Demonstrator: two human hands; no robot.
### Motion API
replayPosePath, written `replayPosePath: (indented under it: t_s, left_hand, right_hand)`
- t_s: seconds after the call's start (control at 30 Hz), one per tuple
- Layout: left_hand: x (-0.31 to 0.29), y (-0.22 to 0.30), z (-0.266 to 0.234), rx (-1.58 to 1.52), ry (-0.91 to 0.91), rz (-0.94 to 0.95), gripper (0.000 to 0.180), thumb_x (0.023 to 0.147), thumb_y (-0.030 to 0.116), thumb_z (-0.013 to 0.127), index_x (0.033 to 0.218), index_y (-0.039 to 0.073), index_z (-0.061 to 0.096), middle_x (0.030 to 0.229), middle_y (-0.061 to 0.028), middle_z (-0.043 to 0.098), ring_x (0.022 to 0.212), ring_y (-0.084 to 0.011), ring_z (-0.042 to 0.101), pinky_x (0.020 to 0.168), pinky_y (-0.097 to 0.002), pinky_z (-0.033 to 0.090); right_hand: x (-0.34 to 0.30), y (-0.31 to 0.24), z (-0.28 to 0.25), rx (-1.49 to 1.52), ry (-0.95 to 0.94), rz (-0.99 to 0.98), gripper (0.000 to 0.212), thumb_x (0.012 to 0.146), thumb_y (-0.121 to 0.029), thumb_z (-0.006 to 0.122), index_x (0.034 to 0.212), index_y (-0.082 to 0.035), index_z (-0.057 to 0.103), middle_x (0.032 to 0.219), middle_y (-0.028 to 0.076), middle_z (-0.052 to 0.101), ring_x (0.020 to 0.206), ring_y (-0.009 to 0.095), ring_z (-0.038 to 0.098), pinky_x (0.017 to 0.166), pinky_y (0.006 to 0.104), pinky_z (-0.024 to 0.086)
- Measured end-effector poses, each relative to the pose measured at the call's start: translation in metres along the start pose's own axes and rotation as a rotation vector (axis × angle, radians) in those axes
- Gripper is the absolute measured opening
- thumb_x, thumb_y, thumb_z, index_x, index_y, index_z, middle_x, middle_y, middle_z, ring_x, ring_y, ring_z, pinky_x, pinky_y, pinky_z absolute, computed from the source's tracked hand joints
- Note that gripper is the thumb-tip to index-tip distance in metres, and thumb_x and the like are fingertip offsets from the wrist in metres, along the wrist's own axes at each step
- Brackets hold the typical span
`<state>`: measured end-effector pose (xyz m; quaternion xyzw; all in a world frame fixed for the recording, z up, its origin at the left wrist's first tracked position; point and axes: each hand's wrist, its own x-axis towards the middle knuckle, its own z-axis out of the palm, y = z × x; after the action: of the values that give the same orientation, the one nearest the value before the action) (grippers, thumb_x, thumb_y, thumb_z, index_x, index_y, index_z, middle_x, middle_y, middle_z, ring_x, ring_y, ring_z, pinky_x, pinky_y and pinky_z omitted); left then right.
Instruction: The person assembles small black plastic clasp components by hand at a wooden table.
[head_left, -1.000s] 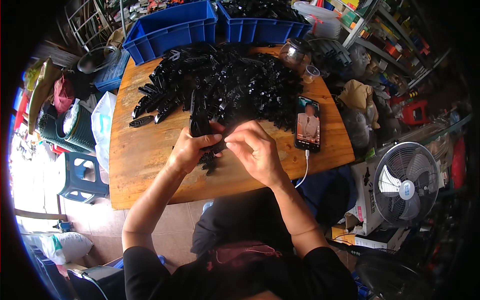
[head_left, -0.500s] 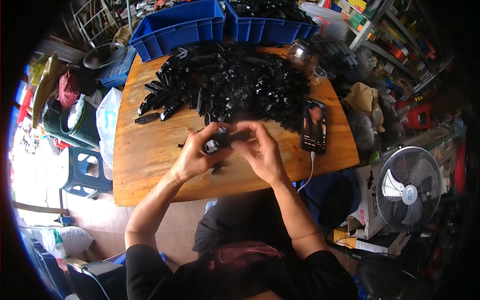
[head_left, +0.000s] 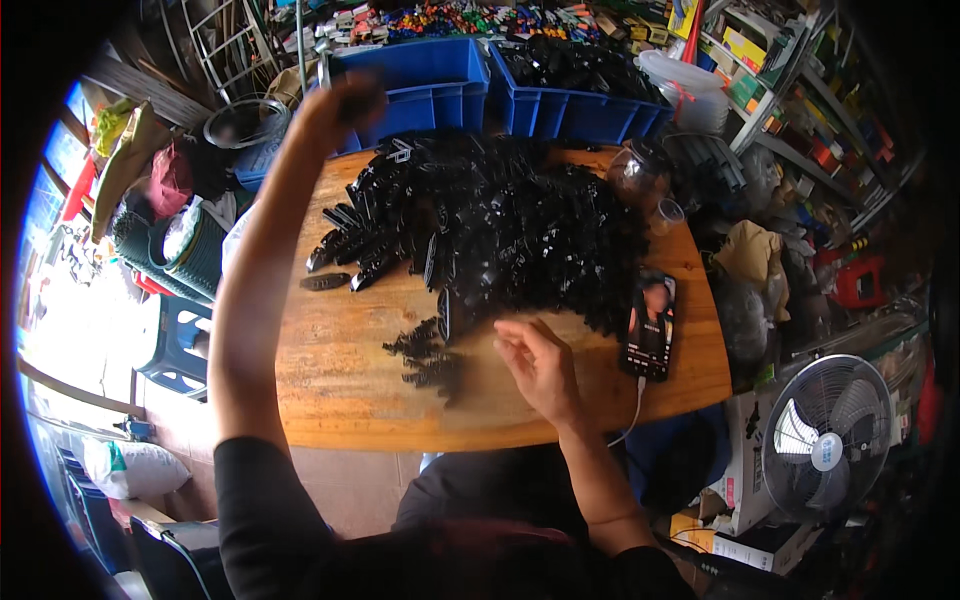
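My left hand is stretched far forward, over the left end of a blue bin. Its fingers are closed around a dark piece, a black plastic part smeared by motion. Above the near half of the wooden table, my right hand holds nothing, its fingers loosely apart. Close to its left lie a few small black toothed pieces. Beyond it spreads a large heap of glossy black plastic parts, many of them long and narrow.
A second blue bin holds more black parts. On the table's right, a phone is plugged into a white cable. A clear jar stands behind it. A fan is at the right, a blue stool at the left.
My hands have parted. The left one has swung forward and left to the bin with the dark piece; the right one has let go and stays over the table.
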<state>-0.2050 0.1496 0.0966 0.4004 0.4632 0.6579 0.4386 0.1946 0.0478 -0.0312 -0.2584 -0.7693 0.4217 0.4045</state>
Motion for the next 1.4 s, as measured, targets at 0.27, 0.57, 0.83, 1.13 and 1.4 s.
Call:
replayPosePath:
  t_s: [0.27, 0.57, 0.83, 1.13, 1.4]
  left_hand:
    - [0.087, -0.064, 0.066, 0.966, 0.071, 0.666, 0.041, 0.079, 0.036, 0.066, 0.111, 0.011, 0.062, 0.1, -0.0138, 0.065, 0.098, -0.0272, 0.061, 0.083, -0.0321, 0.049]
    - [-0.028, -0.161, 0.125, 1.271, -0.384, 0.486, 0.046, 0.083, 0.037, 0.06, 0.126, 0.022, 0.052, 0.123, -0.0159, 0.054, 0.122, -0.0372, 0.04, 0.099, -0.0473, 0.035]
    - [-0.081, -0.112, 0.117, 1.049, -0.5, 0.288, 0.052, 0.084, 0.029, 0.059, 0.131, 0.009, 0.047, 0.134, -0.0153, 0.046, 0.131, -0.0305, 0.032, 0.109, -0.04, 0.023]
    - [-0.027, -0.078, 0.0, 0.824, 0.036, 0.196, 0.043, 0.089, 0.036, 0.056, 0.117, 0.003, 0.058, 0.111, -0.0097, 0.061, 0.107, -0.0184, 0.054, 0.095, -0.0296, 0.038]
    - [0.051, -0.114, -0.037, 1.099, 0.035, 0.349, 0.03, 0.086, 0.032, 0.058, 0.105, 0.01, 0.066, 0.102, -0.0142, 0.064, 0.095, -0.0311, 0.059, 0.085, -0.0368, 0.044]
  right_hand:
    - [0.002, 0.009, -0.007, -0.171, 0.008, -0.061, 0.012, 0.081, -0.003, 0.062, 0.093, -0.001, 0.061, 0.081, 0.012, 0.061, 0.074, 0.025, 0.061, 0.063, 0.032, 0.049]
    - [-0.004, 0.013, -0.009, -0.187, 0.012, -0.082, 0.007, 0.082, -0.005, 0.061, 0.089, -0.003, 0.06, 0.079, 0.01, 0.059, 0.07, 0.029, 0.059, 0.06, 0.035, 0.047]
    - [-0.005, 0.009, -0.01, -0.291, -0.01, -0.154, 0.007, 0.08, -0.007, 0.063, 0.086, -0.004, 0.061, 0.08, 0.008, 0.06, 0.071, 0.027, 0.059, 0.063, 0.0347, 0.048]
    - [0.111, -0.017, -0.018, -0.212, -0.3, -0.418, 0.006, 0.08, -0.012, 0.06, 0.078, -0.007, 0.06, 0.078, 0.009, 0.057, 0.073, 0.028, 0.058, 0.066, 0.038, 0.049]
    - [0.314, 0.105, -0.048, -0.861, 0.095, 0.493, 0.043, 0.083, -0.039, 0.06, 0.113, -0.009, 0.059, 0.123, 0.016, 0.051, 0.116, 0.035, 0.045, 0.096, 0.0478, 0.039]
